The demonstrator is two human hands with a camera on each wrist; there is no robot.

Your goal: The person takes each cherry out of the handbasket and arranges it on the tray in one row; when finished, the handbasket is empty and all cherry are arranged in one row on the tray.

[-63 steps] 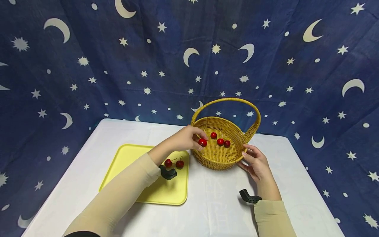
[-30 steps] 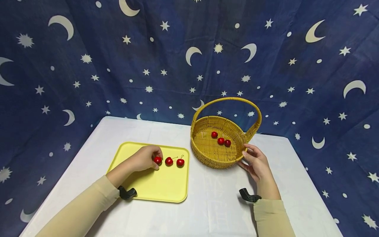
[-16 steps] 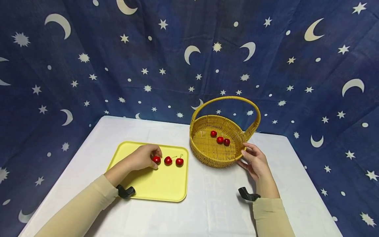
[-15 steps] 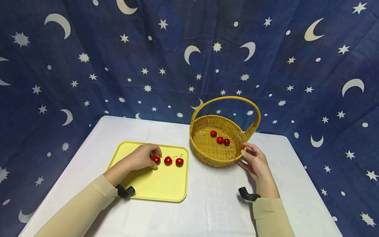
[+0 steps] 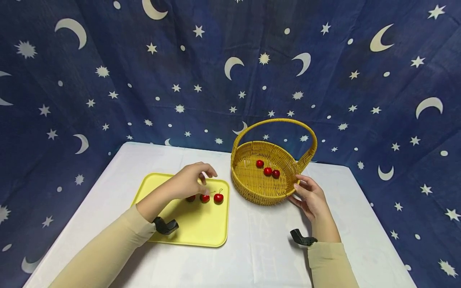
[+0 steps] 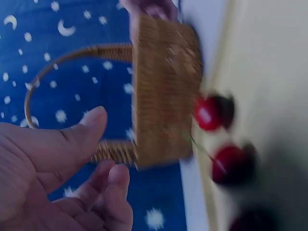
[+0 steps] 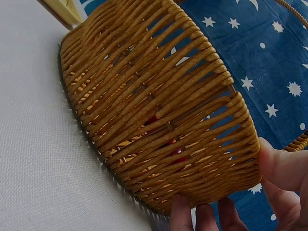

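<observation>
The wicker basket (image 5: 260,197) was golden brown, the cherries (image 5: 218,199) deep red, the tray (image 5: 201,228) yellow, the sleeves (image 5: 104,252) beige; pale moons (image 5: 78,30) and stars (image 5: 198,31) dotted the navy drape (image 5: 212,52).

Soft, even light fills the head view, leaving faint shadows on the bench (image 5: 266,252) and tray (image 5: 203,230). Blur smears the left wrist view, where the basket (image 6: 163,91) and cherries (image 6: 231,166) lose their edges and the cherries carry small glints; the right wrist view is dimmer, its basket weave crisp above a dark shadow along the base.
</observation>
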